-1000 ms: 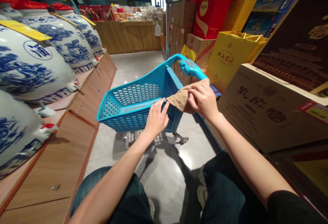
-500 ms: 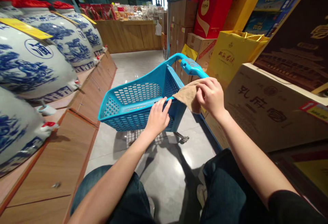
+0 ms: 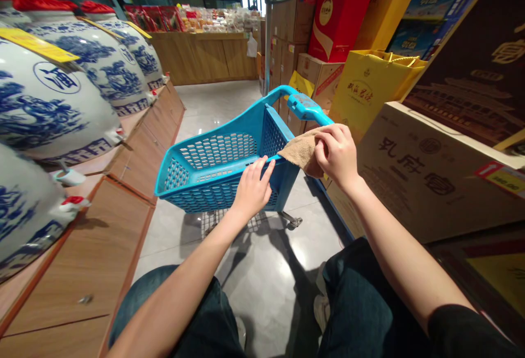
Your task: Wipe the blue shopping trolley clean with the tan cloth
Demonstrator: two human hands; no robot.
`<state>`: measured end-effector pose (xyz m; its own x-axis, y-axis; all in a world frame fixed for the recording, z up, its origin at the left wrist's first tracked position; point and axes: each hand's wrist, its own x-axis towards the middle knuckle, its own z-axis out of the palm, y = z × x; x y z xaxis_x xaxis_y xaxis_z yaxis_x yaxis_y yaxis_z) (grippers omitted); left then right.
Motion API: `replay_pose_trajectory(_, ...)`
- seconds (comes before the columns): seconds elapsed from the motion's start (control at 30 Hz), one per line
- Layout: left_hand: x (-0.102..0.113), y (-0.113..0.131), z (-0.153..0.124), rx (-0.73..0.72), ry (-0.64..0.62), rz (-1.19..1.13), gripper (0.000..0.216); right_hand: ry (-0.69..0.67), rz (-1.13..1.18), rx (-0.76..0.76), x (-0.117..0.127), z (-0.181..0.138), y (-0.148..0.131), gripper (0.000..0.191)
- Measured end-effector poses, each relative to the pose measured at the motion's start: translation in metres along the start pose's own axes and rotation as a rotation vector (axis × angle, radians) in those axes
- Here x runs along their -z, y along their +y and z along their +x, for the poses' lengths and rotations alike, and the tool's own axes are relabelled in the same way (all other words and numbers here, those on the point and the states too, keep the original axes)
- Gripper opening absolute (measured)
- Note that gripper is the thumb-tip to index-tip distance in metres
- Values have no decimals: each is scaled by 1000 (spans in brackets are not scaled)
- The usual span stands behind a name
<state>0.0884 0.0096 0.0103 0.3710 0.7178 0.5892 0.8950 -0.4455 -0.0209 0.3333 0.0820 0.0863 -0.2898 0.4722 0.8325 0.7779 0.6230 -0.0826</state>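
A blue plastic shopping cart (image 3: 221,183) with perforated sides stands side-on before me, its handle towards the right. My left hand (image 3: 253,188) rests on the cart's near top rim with the fingers stretched out. In my right hand (image 3: 338,153) a tan cloth (image 3: 301,153) is gripped, pressed against the near end of the cart handle (image 3: 307,107). The cloth hides part of the handle and the rim's corner, and its free edge reaches left towards my left fingers.
Large blue-and-white porcelain jars (image 3: 45,95) line a wooden cabinet (image 3: 77,259) on the left. Cardboard boxes (image 3: 443,172), a yellow gift bag (image 3: 361,90) and a red gift box (image 3: 342,13) are stacked at the right. A counter with packaged goods (image 3: 197,54) stands behind.
The view has shifted very slightly. Both hands stay nearly where they were, and the cloth's lower fold sits a little higher under my right hand.
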Motion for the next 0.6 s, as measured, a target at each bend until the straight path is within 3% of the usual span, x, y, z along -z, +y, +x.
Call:
replay_pose_trajectory(0.23,-3,-1,-1,19,-1,-17,70,-162,82,119,-6,-7,-25,25)
replay_pose_trajectory(0.43,0,1,0,-3,-14,-19,76,1,-1,-26,2,1,6,22)
replay_pose_trajectory(0.6,-3,0,0,-1,4,0,70,-63,8,90,-7,-5,-14,19)
